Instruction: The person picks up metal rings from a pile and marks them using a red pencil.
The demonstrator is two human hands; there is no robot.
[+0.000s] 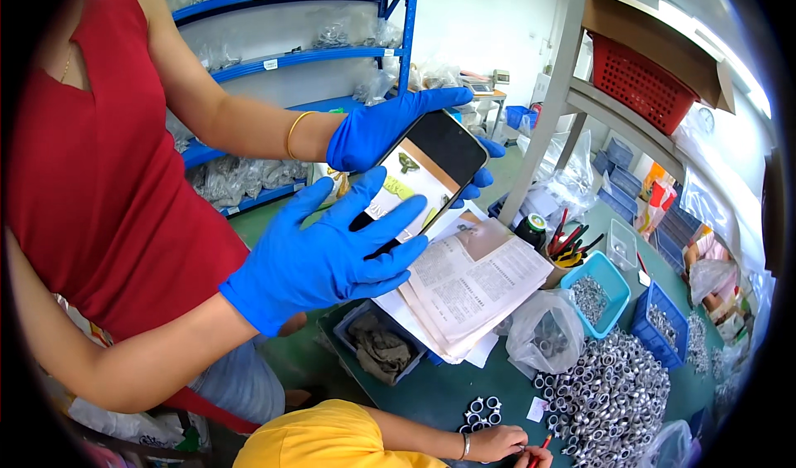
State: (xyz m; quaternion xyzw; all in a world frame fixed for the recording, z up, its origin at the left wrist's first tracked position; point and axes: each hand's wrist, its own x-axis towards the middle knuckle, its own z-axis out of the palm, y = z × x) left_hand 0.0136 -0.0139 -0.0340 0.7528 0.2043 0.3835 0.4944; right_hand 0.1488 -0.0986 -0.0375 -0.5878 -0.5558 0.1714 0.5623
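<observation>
My left hand, with a bracelet at the wrist, reaches across the green table from a yellow sleeve at the lower edge. Its fingers close on something small and dark. Beside it, my right hand is cut off by the lower edge and grips a slim red-handled tool. A few metal ring fittings lie just beyond my left hand. To the right rises a large heap of similar metal rings. A small white paper tag rests between.
On the left a person in red stands close, blue-gloved hands around a smartphone above the table. Beneath lie papers. A turquoise basket, a blue basket, a plastic bag and a cloth-filled bin stand around.
</observation>
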